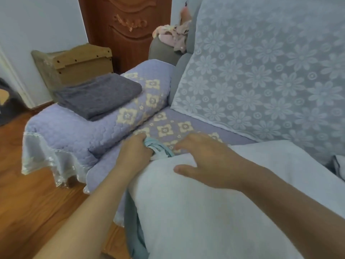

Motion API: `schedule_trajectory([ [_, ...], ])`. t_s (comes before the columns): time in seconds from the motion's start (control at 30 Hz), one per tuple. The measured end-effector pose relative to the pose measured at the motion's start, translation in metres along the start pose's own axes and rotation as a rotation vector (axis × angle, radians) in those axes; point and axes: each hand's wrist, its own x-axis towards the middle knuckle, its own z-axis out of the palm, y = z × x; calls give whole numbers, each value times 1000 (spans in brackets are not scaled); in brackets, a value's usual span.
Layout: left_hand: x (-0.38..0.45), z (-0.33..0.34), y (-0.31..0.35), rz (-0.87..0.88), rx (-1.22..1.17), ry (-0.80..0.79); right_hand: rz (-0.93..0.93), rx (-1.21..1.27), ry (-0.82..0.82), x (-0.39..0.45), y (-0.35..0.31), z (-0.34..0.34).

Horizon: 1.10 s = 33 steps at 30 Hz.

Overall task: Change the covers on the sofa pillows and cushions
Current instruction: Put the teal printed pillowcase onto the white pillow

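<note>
Cover [158, 149] bunched in my left grip [134, 152], right hand [207, 161] flat and loose on cushion [214, 212]: I'd pull evenly while bracing.

Fingertips of left hand [137, 150] buried in bunched teal cover [158, 149]; extent of grip not discernible. Lower run of teal cover hidden beneath white cushion [214, 202], itself cut off by bottom and right edges. Both forearms cropped at frame bottom. Index fingertip of right hand [207, 161] motion-blurred. Pink-and-floral heap [173, 37] on far armrest too blurred to identify. Dark object [7, 101] at left edge truncated, unidentifiable. White item [338, 165] at right edge largely out of frame. Wooden cabinet [78, 62] partly masked by folded grey blanket [97, 96].
</note>
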Motion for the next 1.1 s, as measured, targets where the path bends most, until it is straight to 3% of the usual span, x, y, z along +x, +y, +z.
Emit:
schedule_trajectory([
  [0.07, -8, -2, 7, 37, 32, 9, -69, -90, 4, 34, -18, 30],
  [0.23, 5, -15, -13, -25, -41, 32, 85, -107, -218, 44, -9, 57],
  [0.33, 11, -30, -26, -88, -122, 99, 171, -20, -141, 35, 13, 38],
  [0.53, -16, -16, 23, 59, -109, 49, 31, -97, 54, 46, -19, 48],
  [0.67, -28, -10, 35, 174, 47, 177, 279, 1, 294, 49, 3, 52],
  [0.77, -35, -2, 38, 188, 19, 172, 399, 101, 421, 48, 31, 41],
  [0.83, -36, 0, 41, 130, -114, 158, 352, 179, 401, 46, 31, 37],
  [0.93, -31, -2, 39, 78, -287, 60, 252, 93, 441, 41, 17, 49],
  [1.0, -32, 1, 41, 125, -302, 12, 223, 37, 507, 40, 15, 58],
  [1.1, -40, 11, 47, 187, -260, 63, 241, 107, 553, 43, 21, 61],
])
